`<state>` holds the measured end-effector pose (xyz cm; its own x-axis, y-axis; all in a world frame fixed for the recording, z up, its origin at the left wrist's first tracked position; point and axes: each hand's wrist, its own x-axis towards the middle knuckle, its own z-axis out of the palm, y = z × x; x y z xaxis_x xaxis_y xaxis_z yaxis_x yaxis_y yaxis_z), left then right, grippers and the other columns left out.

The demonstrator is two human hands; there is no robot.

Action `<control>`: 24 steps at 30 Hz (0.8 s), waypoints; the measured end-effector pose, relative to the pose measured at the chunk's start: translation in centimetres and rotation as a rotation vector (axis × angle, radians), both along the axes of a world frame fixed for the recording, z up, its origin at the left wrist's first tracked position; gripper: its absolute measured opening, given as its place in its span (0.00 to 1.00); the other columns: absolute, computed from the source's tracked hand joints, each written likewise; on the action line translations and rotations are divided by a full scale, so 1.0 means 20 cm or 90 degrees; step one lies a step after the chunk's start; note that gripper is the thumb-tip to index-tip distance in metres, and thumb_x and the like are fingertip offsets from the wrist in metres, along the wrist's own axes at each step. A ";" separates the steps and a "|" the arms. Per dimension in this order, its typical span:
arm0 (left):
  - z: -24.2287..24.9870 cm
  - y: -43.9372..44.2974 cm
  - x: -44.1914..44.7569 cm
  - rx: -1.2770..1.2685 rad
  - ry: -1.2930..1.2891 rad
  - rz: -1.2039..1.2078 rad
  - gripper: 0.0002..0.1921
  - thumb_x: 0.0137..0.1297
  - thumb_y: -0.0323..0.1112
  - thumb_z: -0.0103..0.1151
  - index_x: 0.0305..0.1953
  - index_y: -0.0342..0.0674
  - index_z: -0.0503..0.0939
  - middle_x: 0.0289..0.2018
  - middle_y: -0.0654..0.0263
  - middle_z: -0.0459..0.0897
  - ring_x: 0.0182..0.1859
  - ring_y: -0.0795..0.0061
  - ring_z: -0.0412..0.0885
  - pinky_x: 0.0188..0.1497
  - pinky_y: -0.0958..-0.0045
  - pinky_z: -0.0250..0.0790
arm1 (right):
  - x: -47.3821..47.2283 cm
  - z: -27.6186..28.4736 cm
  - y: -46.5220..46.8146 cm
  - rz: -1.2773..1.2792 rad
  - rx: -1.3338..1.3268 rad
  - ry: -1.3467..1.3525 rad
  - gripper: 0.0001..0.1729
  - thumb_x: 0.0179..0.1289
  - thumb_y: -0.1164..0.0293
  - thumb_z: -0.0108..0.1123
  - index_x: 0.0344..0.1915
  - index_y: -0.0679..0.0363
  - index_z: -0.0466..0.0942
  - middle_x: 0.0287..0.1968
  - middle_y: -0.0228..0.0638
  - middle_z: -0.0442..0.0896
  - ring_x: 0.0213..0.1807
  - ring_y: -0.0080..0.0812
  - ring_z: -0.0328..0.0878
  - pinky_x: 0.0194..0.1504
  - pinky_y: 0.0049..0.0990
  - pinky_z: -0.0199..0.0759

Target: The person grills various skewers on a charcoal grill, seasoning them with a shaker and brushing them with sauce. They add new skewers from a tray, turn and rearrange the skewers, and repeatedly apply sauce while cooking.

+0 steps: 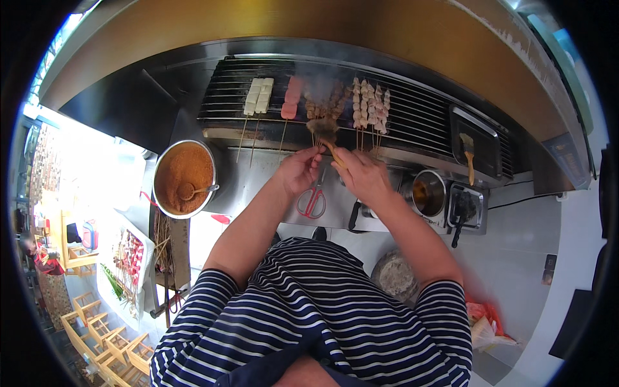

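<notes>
My right hand (pixel 362 176) grips the wooden handle of a basting brush (pixel 325 129), whose bristles lie over browned meat skewers (pixel 321 104) on the grill grate (pixel 416 111). Pinched in the fingers of my left hand (pixel 301 170) are the thin stick ends of those smoking skewers. To their right lie several paler meat skewers (pixel 370 104). On the left are a skewer of pink pieces (pixel 291 96) and two skewers of white blocks (pixel 259 96). Red-handled scissors (pixel 312 202) rest on the steel counter (pixel 246 176), below my hands.
A pot of reddish-orange powder (pixel 184 164) with a ladle stands left. At right are a pot of amber liquid (pixel 428 193), a tray with a dark brush (pixel 465 208), and another brush (pixel 467 155) on a black tray. A black-handled tool (pixel 355 215) lies at the counter edge.
</notes>
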<state>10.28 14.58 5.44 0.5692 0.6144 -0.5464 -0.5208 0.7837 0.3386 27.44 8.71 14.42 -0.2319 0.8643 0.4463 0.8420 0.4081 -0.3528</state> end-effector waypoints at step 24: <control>0.02 -0.02 0.00 0.093 0.044 0.022 0.05 0.64 0.33 0.54 0.38 0.41 0.77 0.21 0.75 0.74 0.22 0.89 0.69 0.21 0.89 0.61 | 0.17 -0.14 0.42 -0.016 0.123 -0.005 0.20 0.58 0.65 0.58 0.51 0.53 0.72 0.33 0.38 0.82 0.34 0.40 0.80 0.34 0.35 0.74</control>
